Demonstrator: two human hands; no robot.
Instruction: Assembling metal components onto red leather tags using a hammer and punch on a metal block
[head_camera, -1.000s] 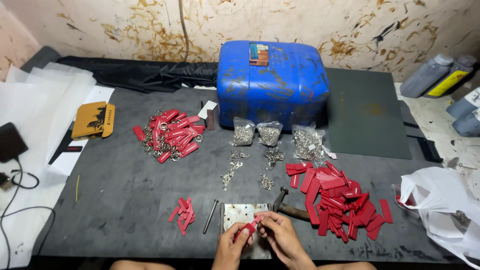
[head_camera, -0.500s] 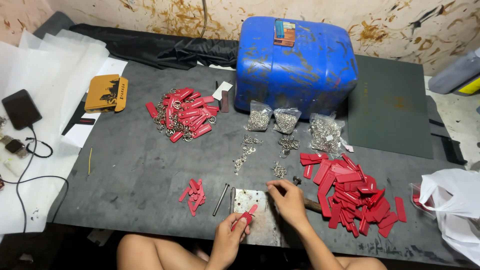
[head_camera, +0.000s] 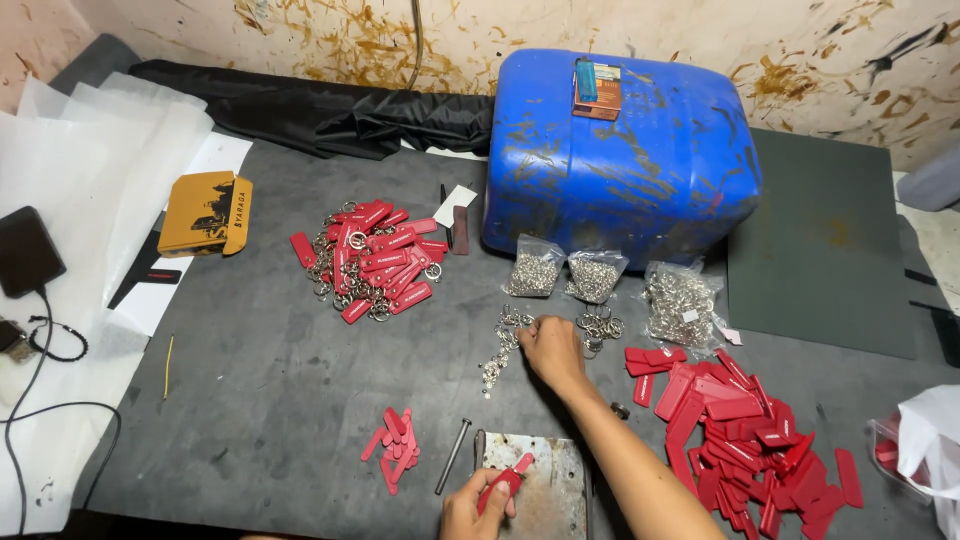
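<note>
Item: my left hand (head_camera: 478, 500) pinches one flat red plastic tag (head_camera: 503, 483) on the rusty metal plate (head_camera: 545, 480), right hand (head_camera: 548, 350) fingering loose steel rings (head_camera: 503, 340) beyond it; ringed heap (head_camera: 368, 258) finished far-left, bare tags (head_camera: 745, 425) right, waiting.

A big drum (head_camera: 625, 160) lies at the back of the counter (head_camera: 260, 380). Three small bags of rings (head_camera: 600, 275) sit just in front of it. A heap of finished key tags (head_camera: 370, 260) lies to the left of the bags, and a pile of loose tags (head_camera: 745, 430) lies at the right. A metal plate (head_camera: 535, 485) sits at the near edge, with a few tags (head_camera: 392, 450) on its left.
</note>
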